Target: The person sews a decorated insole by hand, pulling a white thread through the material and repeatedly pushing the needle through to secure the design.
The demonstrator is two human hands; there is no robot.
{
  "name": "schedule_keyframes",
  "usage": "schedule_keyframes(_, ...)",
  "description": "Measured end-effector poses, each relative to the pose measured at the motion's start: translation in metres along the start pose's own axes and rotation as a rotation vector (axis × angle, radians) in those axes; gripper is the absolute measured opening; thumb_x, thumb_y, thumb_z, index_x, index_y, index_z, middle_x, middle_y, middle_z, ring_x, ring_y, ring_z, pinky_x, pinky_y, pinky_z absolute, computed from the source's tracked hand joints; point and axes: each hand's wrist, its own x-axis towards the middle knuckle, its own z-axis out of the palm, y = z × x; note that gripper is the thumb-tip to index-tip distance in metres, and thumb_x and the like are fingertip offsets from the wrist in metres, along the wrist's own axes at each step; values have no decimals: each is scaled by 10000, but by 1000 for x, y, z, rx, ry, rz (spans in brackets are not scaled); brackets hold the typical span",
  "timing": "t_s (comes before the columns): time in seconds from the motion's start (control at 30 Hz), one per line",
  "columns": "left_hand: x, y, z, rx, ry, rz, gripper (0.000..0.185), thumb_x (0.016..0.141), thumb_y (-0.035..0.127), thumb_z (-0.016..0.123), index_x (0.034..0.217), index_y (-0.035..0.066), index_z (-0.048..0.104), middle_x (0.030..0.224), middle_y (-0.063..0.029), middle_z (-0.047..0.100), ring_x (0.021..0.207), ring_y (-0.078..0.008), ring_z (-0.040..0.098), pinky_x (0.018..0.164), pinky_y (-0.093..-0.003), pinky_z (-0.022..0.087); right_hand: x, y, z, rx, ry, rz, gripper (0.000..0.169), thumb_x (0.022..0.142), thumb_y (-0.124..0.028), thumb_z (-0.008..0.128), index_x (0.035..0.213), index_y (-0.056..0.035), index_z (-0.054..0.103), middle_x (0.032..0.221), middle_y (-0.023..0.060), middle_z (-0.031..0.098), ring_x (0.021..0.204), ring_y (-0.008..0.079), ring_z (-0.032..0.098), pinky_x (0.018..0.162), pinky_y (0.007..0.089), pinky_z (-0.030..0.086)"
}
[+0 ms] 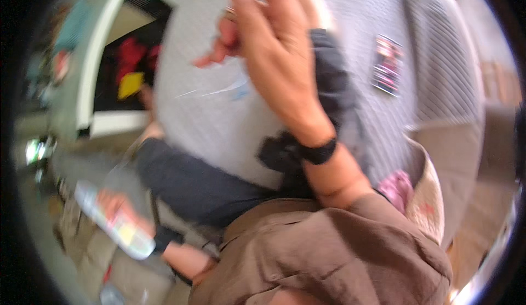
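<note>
Low at the left, my left hand is closed around a long, clear plastic object with pale yellow inside. Blur hides whether it is a packet or a container. My right hand is raised over the grey quilted cover, fingers bent and partly spread. It wears a ring and a black wristband. Whether its thumb and forefinger pinch anything is unclear. Below its fingers a thin clear strip with a bluish patch shows against the cover. A printed card or booklet lies right of this hand.
A white-framed open unit at the left holds red cloth-like things and a yellow item. My dark-trousered leg crosses the cover's near edge. Pink cloth and a cream bag-like item sit at my right.
</note>
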Motion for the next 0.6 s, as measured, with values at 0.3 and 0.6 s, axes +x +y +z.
schedule_keyframes(0.3,-27,-155,-15,43,20,-665,295,946,232,576,971,-37,456,624,-49,473,391,-96,473,349,-220,393,-69,42,51,-427,-529,-65,212,853,87,506,1042,30,583,715,138,647,558,188,643,514,258,488)
schedule_keyframes(0.6,-57,-154,-21,368,235,-636,431,944,468,509,858,47,477,510,21,401,355,-76,358,373,-199,322,-76,36,46,-695,-626,-261,213,831,55,578,1041,22,590,692,144,642,624,253,686,539,296,534)
